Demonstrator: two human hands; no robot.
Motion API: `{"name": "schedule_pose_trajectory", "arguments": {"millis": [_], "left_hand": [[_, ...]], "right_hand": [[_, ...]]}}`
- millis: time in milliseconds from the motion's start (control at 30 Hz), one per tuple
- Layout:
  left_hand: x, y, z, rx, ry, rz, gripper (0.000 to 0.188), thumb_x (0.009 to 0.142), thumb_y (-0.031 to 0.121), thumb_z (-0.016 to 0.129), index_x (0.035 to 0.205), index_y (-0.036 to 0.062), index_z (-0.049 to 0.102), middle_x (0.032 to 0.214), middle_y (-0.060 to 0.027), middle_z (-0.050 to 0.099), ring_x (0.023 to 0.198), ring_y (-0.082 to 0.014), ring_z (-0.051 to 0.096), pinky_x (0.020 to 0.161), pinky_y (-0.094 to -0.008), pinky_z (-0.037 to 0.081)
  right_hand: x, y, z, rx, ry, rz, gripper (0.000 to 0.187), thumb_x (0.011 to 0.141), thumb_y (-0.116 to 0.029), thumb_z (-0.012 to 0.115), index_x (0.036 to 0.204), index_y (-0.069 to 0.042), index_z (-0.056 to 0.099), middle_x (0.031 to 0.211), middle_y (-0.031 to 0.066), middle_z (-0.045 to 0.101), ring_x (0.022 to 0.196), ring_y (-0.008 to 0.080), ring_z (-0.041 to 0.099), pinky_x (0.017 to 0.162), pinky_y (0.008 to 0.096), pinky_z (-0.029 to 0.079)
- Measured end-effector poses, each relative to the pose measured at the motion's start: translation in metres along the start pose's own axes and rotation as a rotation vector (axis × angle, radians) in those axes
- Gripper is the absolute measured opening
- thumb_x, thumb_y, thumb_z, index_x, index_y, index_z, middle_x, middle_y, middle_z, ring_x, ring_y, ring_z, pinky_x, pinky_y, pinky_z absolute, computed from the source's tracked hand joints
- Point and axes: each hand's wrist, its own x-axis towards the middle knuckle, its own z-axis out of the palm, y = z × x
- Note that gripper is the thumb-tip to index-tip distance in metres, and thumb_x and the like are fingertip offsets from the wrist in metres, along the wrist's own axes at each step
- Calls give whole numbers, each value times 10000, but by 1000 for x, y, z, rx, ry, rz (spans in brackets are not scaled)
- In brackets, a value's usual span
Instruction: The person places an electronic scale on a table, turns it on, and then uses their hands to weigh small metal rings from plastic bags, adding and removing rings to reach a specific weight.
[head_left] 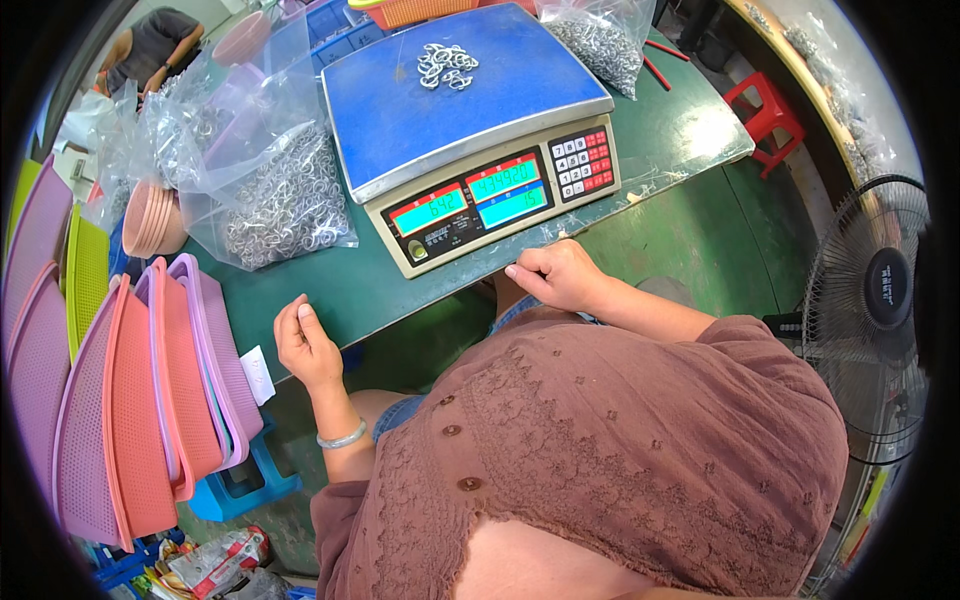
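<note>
My left hand (307, 343) rests at the near edge of the green table (400, 318), fingers curled in and thumb against them, with nothing seen in it. Farther right, my right hand (562, 276) is closed in a loose fist by the table edge, just below the scale, and no object shows in it. The digital scale (465, 200) has a lit display and a blue weighing plate (450, 110). On that plate lies a small heap of silvery metal clasps or hooks (447, 66). Neither hand touches the scale.
Clear plastic bags of metal pieces (285, 200) stand left of the scale, another bag (600, 50) behind it. Stacked purple and pink baskets (165, 370) crowd the left. A fan (885, 290) and red stool (765, 120) stand right. Another person (155, 50) bends at the far left.
</note>
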Motion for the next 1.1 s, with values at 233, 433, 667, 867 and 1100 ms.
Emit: {"name": "schedule_pose_trajectory", "arguments": {"millis": [233, 433, 667, 867, 1100], "left_hand": [[1, 0, 0, 5, -2, 1, 165, 842, 83, 487, 895, -32, 593, 878, -116, 565, 760, -180, 541, 657, -261, 437], [1, 3, -4, 28, 6, 1, 167, 850, 87, 473, 876, -19, 600, 850, -105, 576, 781, -199, 548, 720, -278, 434], [3, 1, -4, -49, 28, 19, 141, 832, 76, 497, 857, -24, 592, 836, -112, 578, 778, -193, 554, 717, -276, 437], [2, -2, -11, -80, 62, 12, 117, 791, 73, 527, 833, -14, 594, 811, -138, 576, 748, -253, 562, 685, -311, 449], [1, -4, -14, -163, 92, 11, 102, 754, 39, 568, 845, 5, 599, 808, -122, 563, 674, -224, 541, 608, -286, 443]], "right_hand": [[0, 0, 0, 6, -3, 15, 246, 769, -220, 574, 587, -62, 526, 519, 126, 518, 485, 310, 519, 451, 379, 406], [2, -3, -2, -1, -72, 34, 224, 772, -237, 566, 624, -68, 558, 548, 129, 535, 516, 320, 529, 474, 379, 415], [93, -93, -100, 224, -469, -351, 103, 770, -91, 562, 830, -8, 573, 727, 93, 583, 638, 219, 570, 576, 312, 446], [294, -153, -77, -277, -14, -817, 128, 761, -23, 485, 850, -7, 576, 804, 131, 582, 751, 268, 562, 678, 325, 447], [414, -157, 3, -505, -962, -176, 249, 724, -87, 532, 958, -88, 619, 877, 88, 631, 755, 182, 589, 585, 312, 471]]}}
